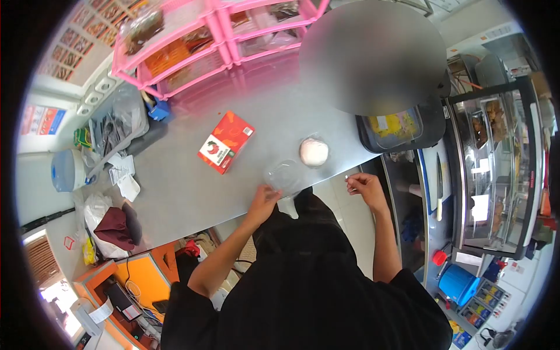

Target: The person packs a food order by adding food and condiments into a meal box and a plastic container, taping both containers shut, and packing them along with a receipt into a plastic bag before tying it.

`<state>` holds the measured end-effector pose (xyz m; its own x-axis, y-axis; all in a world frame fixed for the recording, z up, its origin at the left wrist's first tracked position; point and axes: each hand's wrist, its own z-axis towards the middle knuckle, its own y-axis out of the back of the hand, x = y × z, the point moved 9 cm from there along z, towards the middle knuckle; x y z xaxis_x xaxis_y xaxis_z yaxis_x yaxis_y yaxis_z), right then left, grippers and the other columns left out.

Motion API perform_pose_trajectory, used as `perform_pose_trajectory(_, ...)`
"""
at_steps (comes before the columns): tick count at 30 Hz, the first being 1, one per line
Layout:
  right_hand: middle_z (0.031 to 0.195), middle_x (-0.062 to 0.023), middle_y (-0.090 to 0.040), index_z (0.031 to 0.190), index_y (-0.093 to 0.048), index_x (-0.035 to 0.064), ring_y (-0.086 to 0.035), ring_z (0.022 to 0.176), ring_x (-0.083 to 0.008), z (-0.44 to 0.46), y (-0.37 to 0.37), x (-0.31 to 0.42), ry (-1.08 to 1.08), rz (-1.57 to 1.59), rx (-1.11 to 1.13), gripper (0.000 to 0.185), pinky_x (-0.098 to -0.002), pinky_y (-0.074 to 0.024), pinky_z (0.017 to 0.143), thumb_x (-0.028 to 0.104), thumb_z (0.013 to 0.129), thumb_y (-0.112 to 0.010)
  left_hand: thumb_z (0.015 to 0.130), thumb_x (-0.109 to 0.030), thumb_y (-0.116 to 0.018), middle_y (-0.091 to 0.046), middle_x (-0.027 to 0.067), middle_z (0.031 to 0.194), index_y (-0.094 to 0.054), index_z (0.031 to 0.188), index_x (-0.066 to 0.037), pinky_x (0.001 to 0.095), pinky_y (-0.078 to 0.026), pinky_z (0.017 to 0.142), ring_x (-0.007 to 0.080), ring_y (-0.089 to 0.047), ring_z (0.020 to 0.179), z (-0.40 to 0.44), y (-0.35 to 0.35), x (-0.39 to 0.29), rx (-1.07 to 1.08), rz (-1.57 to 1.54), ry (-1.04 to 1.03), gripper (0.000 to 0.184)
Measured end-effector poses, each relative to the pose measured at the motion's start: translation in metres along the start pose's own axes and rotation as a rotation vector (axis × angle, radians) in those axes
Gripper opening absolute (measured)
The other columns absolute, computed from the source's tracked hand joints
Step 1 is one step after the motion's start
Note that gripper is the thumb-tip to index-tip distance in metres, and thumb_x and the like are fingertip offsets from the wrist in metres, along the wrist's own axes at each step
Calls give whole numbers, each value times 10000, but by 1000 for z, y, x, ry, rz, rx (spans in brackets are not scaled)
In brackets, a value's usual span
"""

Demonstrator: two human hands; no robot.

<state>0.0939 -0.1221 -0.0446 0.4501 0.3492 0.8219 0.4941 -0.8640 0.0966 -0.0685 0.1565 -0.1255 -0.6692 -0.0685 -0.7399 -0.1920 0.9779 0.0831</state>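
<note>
My left hand (267, 200) is at the front edge of the steel table, its fingers closed on the near rim of a clear round plastic lid (284, 174). Just beyond the lid sits a round bowl-like tub (314, 151) with a white top; its contents cannot be made out. Off the table's edge to the right, my right hand (367, 190) hangs in the air, thumb and fingers pinched on a tiny white thing too small to name. A red and orange printed box (226, 142) lies on the table left of the lid.
Pink stacked baskets (219, 35) with packets stand along the back of the steel table (175, 198). A tray of yellow food (394, 127) is at the right end. Further right are a knife (440, 186) on a board and a glass display case (496, 163).
</note>
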Motion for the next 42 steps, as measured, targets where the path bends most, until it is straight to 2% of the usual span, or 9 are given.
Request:
perform_pose_trajectory(2, 791, -39, -659, 959, -689, -19, -627, 719, -105, 4, 18, -16, 10, 36, 32, 154, -258, -548, 676, 126, 924, -653, 932, -274, -624, -564, 177, 1245, -524, 1265, -22, 401, -455, 936, 309, -553, 1161, -30, -3, -64, -260, 242, -368, 430)
perform_pose_trajectory(6, 775, -28, -644, 984, -689, -14, -627, 728, -104, 17, 51, -34, 67, 84, 80, 143, -259, -550, 687, 108, 926, -642, 914, -152, -589, -557, 158, 1227, -570, 1243, -57, 422, -412, 978, 348, -529, 1148, -32, -84, -156, -331, 575, -780, 343)
perform_pose_trajectory(11, 787, -15, -629, 989, -678, -9, -623, 729, -100, 35, 77, -41, 104, 183, 136, 152, -254, -543, 672, 125, 931, -637, 900, -104, -572, -629, 143, 1118, -632, 1198, -71, 454, -456, 896, 363, -586, 1040, 24, -163, -156, -404, 769, -777, 306)
perform_pose_trajectory(14, 780, -9, -620, 974, -661, 7, -602, 696, -89, 55, 75, -43, 179, 147, 203, 161, -247, -524, 637, 162, 935, -636, 893, -101, -577, -678, 148, 967, -667, 1144, -46, 445, -503, 798, 351, -649, 866, 51, -177, -131, -356, 714, -520, 272)
perform_pose_trajectory(17, 745, -2, -606, 964, -649, 32, -570, 650, -77, 74, 55, -34, 190, 51, 242, 164, -246, -492, 576, 192, 936, -630, 902, -64, -540, -697, 148, 830, -655, 1167, -14, 407, -539, 655, 303, -664, 649, 59, -180, -114, -428, 461, -529, 293)
perform_pose_trajectory(20, 716, -3, -600, 963, -654, 45, -542, 601, -75, 81, 27, -6, 304, 65, 380, 156, -249, -459, 525, 197, 934, -628, 917, -1, -493, -714, 169, 883, -580, 1291, -9, 311, -542, 568, 200, -689, 645, 66, -188, -88, -412, 17, -361, 384)
perform_pose_trajectory(32, 720, -67, -661, 921, -691, 15, -597, 619, -152, 133, 20, -60, 208, -261, 234, 175, -320, -486, 603, 184, 892, -659, 952, -11, -477, -709, 135, 911, -547, 1330, -5, 282, -514, 598, 132, -622, 622, 73, -200, -72, -600, 168, -483, 385)
perform_pose_trajectory(35, 775, -104, -699, 916, -702, 9, -658, 691, -198, 134, 23, -58, 258, -326, 168, 202, -340, -512, 688, 204, 872, -676, 932, -1, -502, -699, 166, 967, -575, 1296, 3, 322, -515, 727, 201, -660, 771, 70, -203, -69, -598, 7, -413, 372)
perform_pose_trajectory(42, 803, -117, -719, 903, -718, 5, -681, 732, -184, 133, 25, -52, 247, -387, 96, 254, -320, -518, 685, 255, 871, -688, 994, -37, -458, -683, 123, 1066, -534, 1346, 4, 284, -500, 700, 133, -623, 740, 76, -213, -56, -574, -270, -386, 363)
